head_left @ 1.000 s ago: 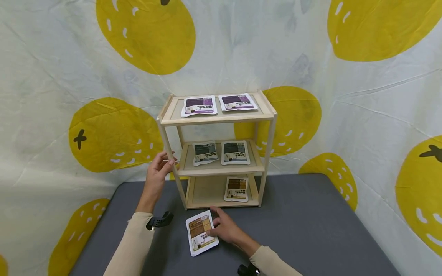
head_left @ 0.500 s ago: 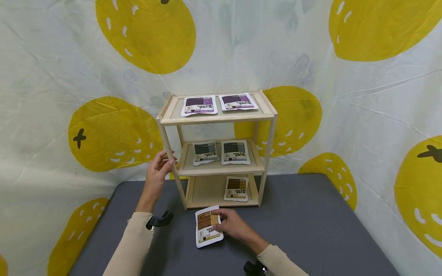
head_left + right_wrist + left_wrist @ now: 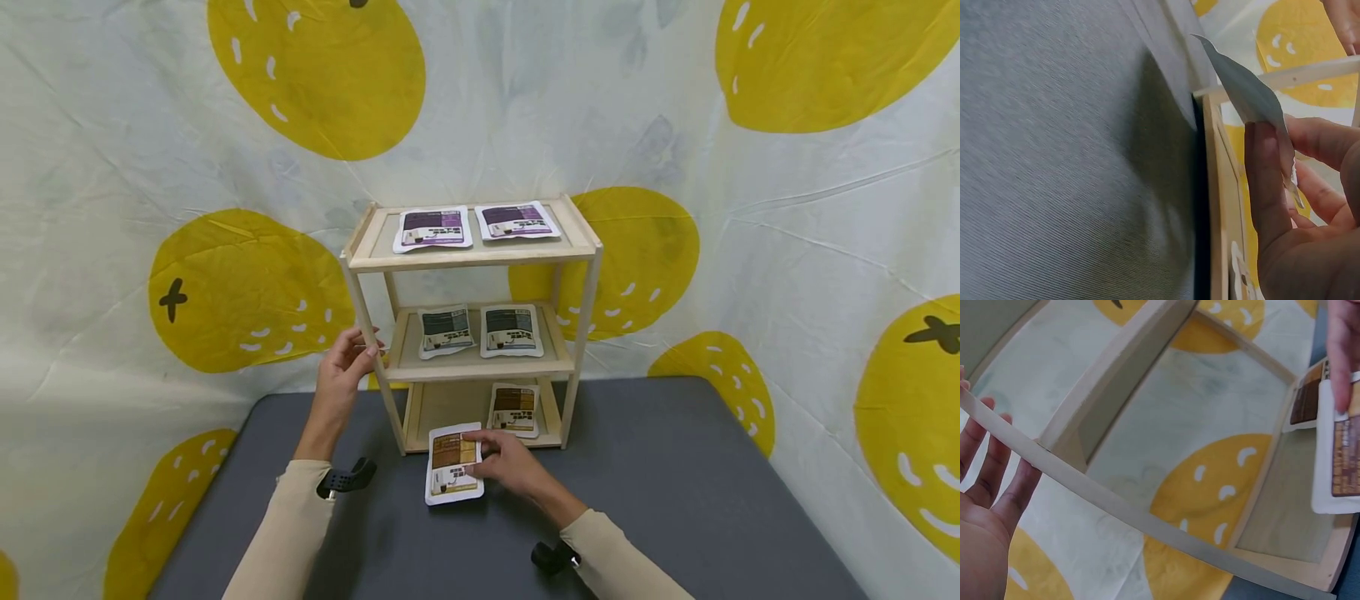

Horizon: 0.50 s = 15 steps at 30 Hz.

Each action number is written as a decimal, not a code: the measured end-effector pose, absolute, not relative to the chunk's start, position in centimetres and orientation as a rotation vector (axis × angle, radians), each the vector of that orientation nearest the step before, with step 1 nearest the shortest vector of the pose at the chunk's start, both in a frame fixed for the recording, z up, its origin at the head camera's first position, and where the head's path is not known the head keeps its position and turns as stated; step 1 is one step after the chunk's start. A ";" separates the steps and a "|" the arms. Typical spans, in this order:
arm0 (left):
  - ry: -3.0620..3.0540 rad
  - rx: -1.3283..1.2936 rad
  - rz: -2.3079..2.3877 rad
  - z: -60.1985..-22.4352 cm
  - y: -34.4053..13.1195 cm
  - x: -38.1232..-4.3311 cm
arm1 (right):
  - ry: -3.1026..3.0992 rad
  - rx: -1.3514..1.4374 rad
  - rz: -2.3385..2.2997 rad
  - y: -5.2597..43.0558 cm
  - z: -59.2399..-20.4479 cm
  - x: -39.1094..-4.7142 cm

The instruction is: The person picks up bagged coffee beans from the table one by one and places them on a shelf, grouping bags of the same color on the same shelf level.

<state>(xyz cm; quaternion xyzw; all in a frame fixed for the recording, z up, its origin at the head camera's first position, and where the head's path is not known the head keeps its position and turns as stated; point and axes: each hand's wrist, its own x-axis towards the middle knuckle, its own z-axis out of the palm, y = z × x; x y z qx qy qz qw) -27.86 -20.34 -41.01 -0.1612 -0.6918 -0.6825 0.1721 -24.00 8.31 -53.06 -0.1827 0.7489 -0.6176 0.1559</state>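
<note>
A white-edged pouch with a brown and yellow label (image 3: 453,464) is pinched at its right edge by my right hand (image 3: 513,467), in front of the bottom shelf. The right wrist view shows the pouch's pale back (image 3: 1244,87) tilted above the table, with thumb and fingers on either side of it. My left hand (image 3: 341,379) holds the left front post of a three-tier wooden shelf rack (image 3: 480,372). In the left wrist view its fingers (image 3: 1016,494) lie behind the post (image 3: 1104,494). A matching brown pouch (image 3: 514,408) lies on the bottom shelf's right side, partly covered by the right hand.
Two purple-labelled pouches (image 3: 432,229) lie on the top shelf, and two dark green ones (image 3: 512,330) on the middle shelf. The rack stands on a dark grey table (image 3: 675,483), before a white curtain (image 3: 480,100) printed with yellow fruit.
My right hand has carried the brown pouch up from the table, rightward and then forward towards the bottom shelf, turning it straighter. The left hand stays on the post.
</note>
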 end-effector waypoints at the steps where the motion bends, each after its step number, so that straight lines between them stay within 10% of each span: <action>1: -1.963 -0.461 -1.935 -41.0 -20.4 -27.9 | 2.139 -0.523 -1.772 8.3 -53.0 -24.2; 15: -1.927 -0.471 -1.963 -41.1 -20.4 -27.8 | 2.275 -0.531 -1.695 8.6 -52.4 -27.9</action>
